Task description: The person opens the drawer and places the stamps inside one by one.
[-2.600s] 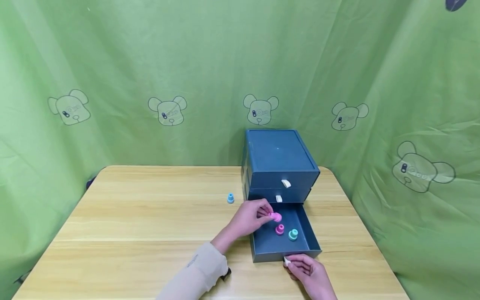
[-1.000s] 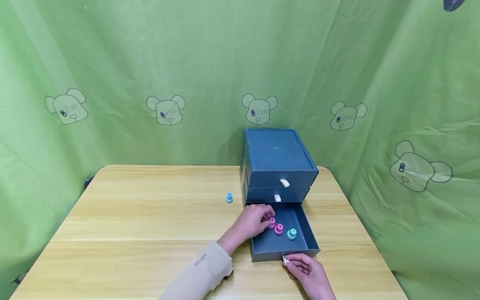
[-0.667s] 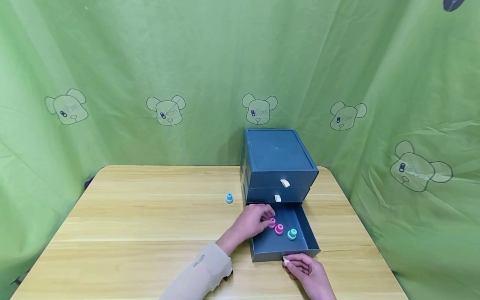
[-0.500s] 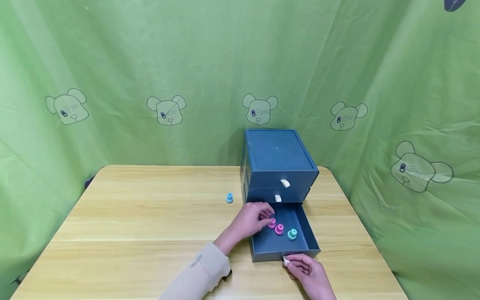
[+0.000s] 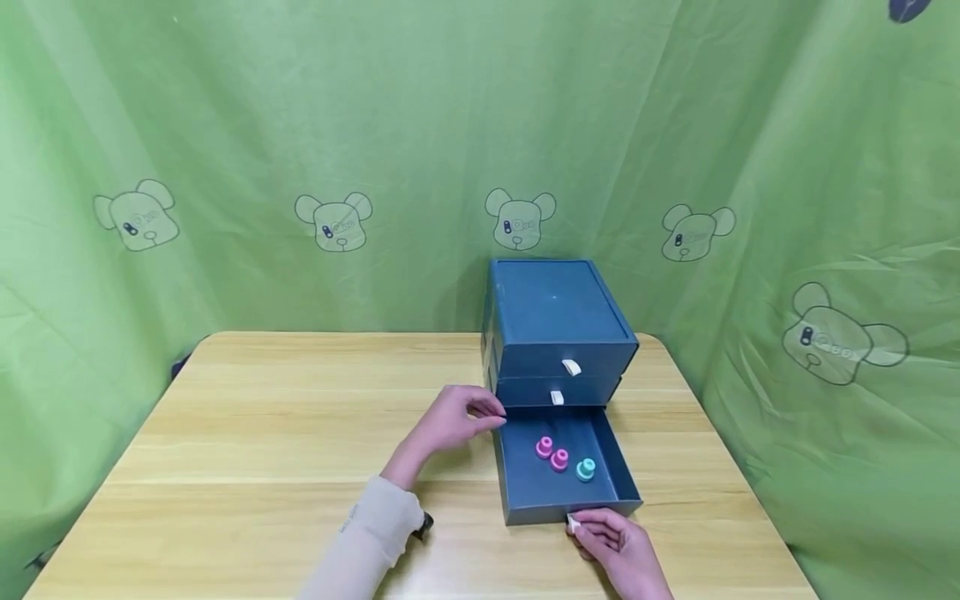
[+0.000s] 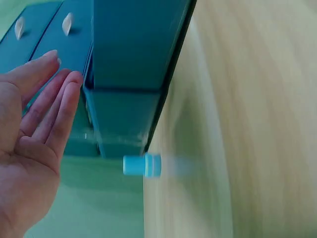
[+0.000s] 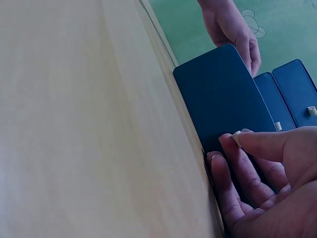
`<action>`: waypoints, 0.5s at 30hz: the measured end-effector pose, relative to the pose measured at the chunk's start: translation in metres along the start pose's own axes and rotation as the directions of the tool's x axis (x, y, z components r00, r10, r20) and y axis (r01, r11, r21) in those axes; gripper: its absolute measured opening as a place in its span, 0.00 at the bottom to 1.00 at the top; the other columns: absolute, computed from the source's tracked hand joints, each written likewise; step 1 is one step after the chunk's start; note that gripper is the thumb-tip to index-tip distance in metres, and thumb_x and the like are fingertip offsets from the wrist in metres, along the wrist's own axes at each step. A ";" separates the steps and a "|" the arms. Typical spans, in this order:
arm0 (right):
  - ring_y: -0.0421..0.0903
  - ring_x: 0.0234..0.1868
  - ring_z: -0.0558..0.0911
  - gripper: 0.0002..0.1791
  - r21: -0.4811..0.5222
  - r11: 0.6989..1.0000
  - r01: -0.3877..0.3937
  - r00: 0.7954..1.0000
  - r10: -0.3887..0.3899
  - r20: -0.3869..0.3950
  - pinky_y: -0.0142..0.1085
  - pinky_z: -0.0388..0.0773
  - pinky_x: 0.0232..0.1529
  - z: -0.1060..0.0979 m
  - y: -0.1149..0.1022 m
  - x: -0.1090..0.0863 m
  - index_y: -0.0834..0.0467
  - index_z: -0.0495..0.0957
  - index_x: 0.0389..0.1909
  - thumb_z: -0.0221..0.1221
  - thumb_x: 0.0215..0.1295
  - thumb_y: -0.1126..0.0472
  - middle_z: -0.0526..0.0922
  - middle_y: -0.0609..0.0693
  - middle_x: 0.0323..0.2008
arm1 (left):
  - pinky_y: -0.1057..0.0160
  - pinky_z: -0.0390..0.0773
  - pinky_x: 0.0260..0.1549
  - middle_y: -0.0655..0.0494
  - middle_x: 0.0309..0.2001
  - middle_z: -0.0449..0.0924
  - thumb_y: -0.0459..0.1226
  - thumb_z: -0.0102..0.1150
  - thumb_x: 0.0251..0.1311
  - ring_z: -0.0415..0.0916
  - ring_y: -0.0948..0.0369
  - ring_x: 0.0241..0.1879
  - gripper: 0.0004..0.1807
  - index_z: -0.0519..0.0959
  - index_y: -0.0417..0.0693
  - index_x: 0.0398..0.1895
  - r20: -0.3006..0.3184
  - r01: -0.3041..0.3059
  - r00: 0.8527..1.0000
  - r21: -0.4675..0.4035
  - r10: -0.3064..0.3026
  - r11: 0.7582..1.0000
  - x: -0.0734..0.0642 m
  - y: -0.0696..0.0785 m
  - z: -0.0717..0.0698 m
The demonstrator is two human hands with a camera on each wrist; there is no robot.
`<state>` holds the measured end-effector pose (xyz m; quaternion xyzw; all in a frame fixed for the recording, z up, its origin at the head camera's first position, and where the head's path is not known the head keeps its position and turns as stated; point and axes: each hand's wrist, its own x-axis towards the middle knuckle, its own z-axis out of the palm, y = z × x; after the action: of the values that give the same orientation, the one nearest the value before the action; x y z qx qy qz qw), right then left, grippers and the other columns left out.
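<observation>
My left hand is at the left edge of the pulled-out bottom drawer, fingers loosely extended and holding nothing. Beyond it in the left wrist view stands a small light-blue stepped plastic piece, which the hand hides in the head view. My right hand pinches the small white drawer handle between thumb and fingers. Inside the drawer sit a pink stepped piece, a second pink piece close beside it, and a mint-green one to their right.
The dark blue drawer cabinet stands at the back right of the wooden table. Its two upper drawers are closed, each with a white handle. Green curtains printed with bear heads surround the table.
My left hand has set a pink piece into the drawer beside the other pink one, let go, and moved left out of the drawer toward the blue piece. The right hand stays put.
</observation>
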<state>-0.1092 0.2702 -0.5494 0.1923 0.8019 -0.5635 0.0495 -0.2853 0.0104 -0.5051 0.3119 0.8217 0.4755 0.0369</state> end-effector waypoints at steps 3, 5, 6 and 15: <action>0.47 0.40 0.88 0.09 -0.009 1.000 0.000 1.000 0.000 -0.004 0.35 0.88 0.37 0.000 0.000 0.001 0.65 0.85 0.48 0.63 0.69 0.71 0.90 0.55 0.40 | 0.68 0.85 0.43 0.61 0.37 0.89 0.37 0.70 0.66 0.85 0.68 0.38 0.06 0.88 0.46 0.42 -0.058 0.021 0.998 -0.009 -0.022 1.000 -0.001 -0.008 -0.010; 0.47 0.40 0.88 0.09 -0.008 1.000 -0.002 1.000 0.002 -0.005 0.35 0.88 0.37 0.000 0.000 0.001 0.65 0.85 0.48 0.63 0.69 0.71 0.90 0.54 0.40 | 0.67 0.85 0.43 0.59 0.38 0.89 0.36 0.69 0.66 0.85 0.65 0.38 0.06 0.88 0.45 0.43 -0.109 0.042 0.993 -0.007 -0.043 0.999 0.000 -0.014 -0.014; 0.47 0.40 0.88 0.09 -0.007 1.000 -0.002 1.000 0.002 -0.005 0.35 0.88 0.37 0.000 0.000 0.001 0.65 0.85 0.48 0.63 0.69 0.71 0.90 0.54 0.40 | 0.67 0.85 0.43 0.57 0.38 0.89 0.36 0.69 0.66 0.85 0.64 0.38 0.07 0.87 0.44 0.43 -0.132 0.056 0.990 -0.007 -0.057 0.998 0.000 -0.018 -0.015; 0.47 0.39 0.88 0.09 -0.004 1.000 0.016 1.000 -0.016 -0.002 0.34 0.88 0.37 0.000 0.000 0.000 0.65 0.85 0.48 0.64 0.69 0.71 0.90 0.54 0.39 | 0.53 0.85 0.54 0.41 0.52 0.86 0.32 0.68 0.65 0.85 0.51 0.48 0.16 0.83 0.39 0.56 -0.247 0.162 0.956 -0.011 -0.160 0.987 0.003 -0.047 -0.018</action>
<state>-0.1089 0.2701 -0.5490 0.1864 0.8046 -0.5621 0.0444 -0.3168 -0.0186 -0.5323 0.1825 0.8448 0.5022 -0.0288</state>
